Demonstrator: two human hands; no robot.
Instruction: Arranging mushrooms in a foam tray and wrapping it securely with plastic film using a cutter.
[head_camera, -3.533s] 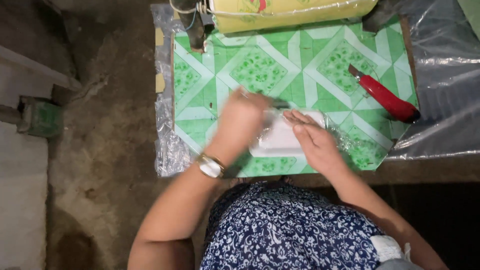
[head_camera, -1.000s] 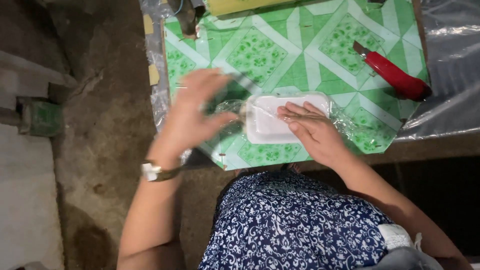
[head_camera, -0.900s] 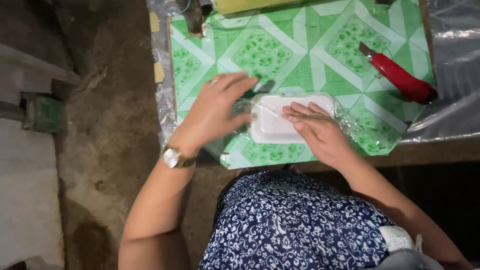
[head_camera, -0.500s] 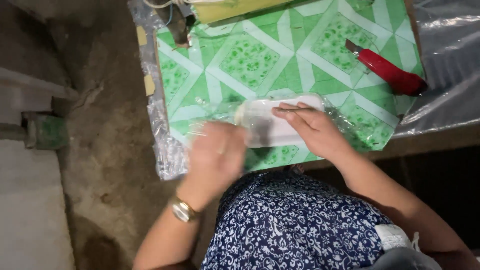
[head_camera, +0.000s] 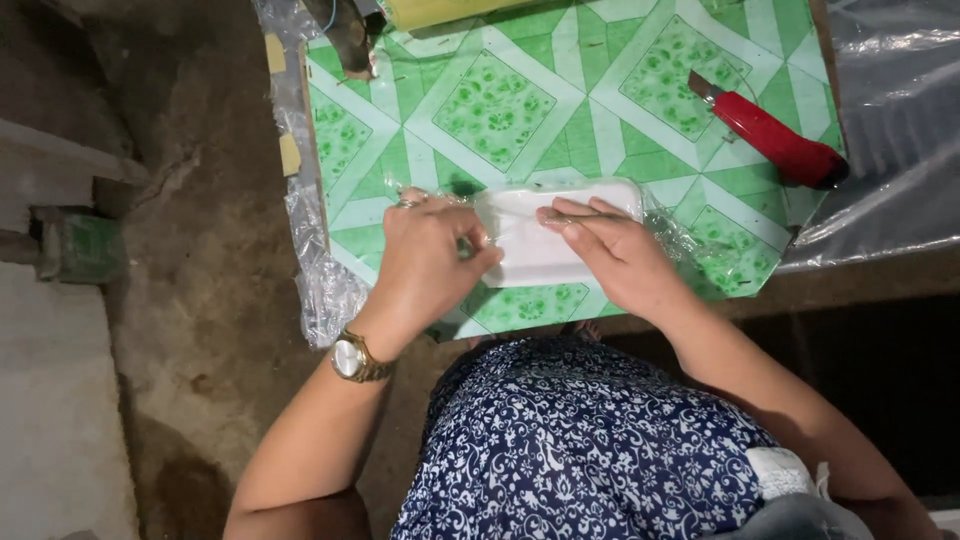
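Head view, left to right: left hand (head_camera: 430, 255) pinches clear film (head_camera: 690, 245) at the white tray (head_camera: 545, 240) mid-desk (head_camera: 500, 110); right hand (head_camera: 610, 255) presses flat on it. Best keep film taut, tray pinned.

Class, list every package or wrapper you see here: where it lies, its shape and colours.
White tray: flat rounded rectangle in clear film, on the green-and-white patterned table, under both hands (left hand, right hand).
Clear plastic sheet: crinkled, right of the table.
No labels, signs or screens.
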